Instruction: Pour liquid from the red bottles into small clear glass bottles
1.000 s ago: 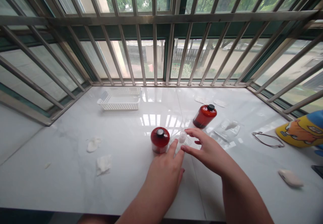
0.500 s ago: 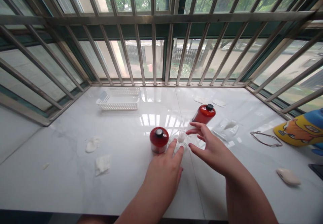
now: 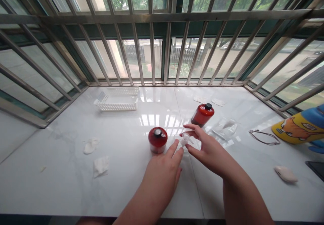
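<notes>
A small clear plastic bottle with a clear pump head (image 3: 186,139) is between my hands, low on the table; its lower part is hard to make out. My left hand (image 3: 164,167) holds it from the left, index and middle fingers stretched along its near side. From the right, the thumb and fingertips of my right hand (image 3: 205,142) close around the pump head. Just left of my left fingertips stands a red bottle with a black cap (image 3: 158,140). Behind my right hand is a second red bottle (image 3: 203,114), also black-capped.
A white perforated basket (image 3: 117,105) sits at the back left. Crumpled white tissues (image 3: 101,166) lie on the left. On the right are clear plastic packaging (image 3: 225,128), a thin cord loop (image 3: 264,138), a yellow and blue cartoon item (image 3: 298,127) and a pale rounded case (image 3: 286,174). Metal window bars enclose the back.
My right hand's fingers have moved in from beside the pump head to around it. The pump head looks turned or tilted to the right. My left hand stays nearly in place.
</notes>
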Available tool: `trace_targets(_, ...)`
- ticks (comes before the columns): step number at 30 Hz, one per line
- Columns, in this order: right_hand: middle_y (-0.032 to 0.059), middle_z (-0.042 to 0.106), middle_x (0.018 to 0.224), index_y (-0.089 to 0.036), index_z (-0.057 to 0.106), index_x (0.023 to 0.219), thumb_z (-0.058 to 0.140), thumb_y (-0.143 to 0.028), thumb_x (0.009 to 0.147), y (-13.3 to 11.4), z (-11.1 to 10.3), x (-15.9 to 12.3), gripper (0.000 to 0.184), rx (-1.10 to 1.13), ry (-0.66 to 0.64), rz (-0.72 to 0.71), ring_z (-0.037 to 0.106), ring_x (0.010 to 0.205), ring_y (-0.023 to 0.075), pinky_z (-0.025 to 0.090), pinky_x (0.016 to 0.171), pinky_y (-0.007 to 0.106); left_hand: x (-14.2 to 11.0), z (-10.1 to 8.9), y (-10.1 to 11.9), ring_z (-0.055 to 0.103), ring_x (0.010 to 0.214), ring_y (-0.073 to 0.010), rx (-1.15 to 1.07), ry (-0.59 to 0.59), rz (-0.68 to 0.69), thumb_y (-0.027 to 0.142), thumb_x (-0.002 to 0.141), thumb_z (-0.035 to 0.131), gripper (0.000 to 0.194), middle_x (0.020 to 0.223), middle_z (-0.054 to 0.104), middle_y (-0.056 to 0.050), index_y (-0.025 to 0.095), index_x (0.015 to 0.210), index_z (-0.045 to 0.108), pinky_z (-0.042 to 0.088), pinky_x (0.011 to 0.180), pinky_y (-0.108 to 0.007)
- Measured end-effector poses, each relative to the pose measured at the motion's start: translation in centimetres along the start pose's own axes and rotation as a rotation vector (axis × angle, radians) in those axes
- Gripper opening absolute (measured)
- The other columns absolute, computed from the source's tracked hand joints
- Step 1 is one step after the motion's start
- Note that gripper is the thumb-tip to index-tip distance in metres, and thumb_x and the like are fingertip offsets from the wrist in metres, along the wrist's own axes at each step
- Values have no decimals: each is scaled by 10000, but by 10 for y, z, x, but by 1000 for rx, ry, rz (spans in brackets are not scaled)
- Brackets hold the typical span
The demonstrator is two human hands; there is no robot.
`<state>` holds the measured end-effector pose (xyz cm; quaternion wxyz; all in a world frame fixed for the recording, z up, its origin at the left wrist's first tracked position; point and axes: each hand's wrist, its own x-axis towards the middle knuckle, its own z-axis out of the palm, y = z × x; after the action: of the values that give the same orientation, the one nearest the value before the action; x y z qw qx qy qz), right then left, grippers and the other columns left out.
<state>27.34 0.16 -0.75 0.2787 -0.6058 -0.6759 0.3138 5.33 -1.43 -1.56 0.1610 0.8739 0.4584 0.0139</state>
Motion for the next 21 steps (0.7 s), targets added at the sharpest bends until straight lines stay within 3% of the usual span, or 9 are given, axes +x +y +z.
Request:
trace_targets(9,27,786,1167,-345,655,1323,771,-393,931,2,3,6,411,29,105,-54,750,1130,292,600,950,447,0,3,2,763,1242,-341,15,-3,11,182,985,691,679,1823,285,-55,274,1630,503,681,1022,-507)
trace_targets(14,23,766,1115,-342,647,1320,812,-412,903,7,4,8,454,-29,104,-4,740,1074,291,586,956,466,-1,3,2,765,1237,-339,22,2,10,179,983,696,707,1823,292,-64,277,1651,484,681,1017,-505)
trace_targets(18,23,710,1028,-311,624,1319,850,-461,877,9,1,7,518,-85,104,24,719,972,281,582,857,437,-1,1,4,772,1217,-339,25,-14,4,188,993,684,688,1819,299,-68,280,1648,492,684,1002,-496)
trace_targets(21,41,708,1138,-328,569,1406,871,-541,875,10,-3,2,647,-55,85,-3,714,1084,294,597,927,453,0,0,4,771,1221,-341,23,-13,5,189,1002,672,670,1818,304,-68,280,1642,496,687,992,-500)
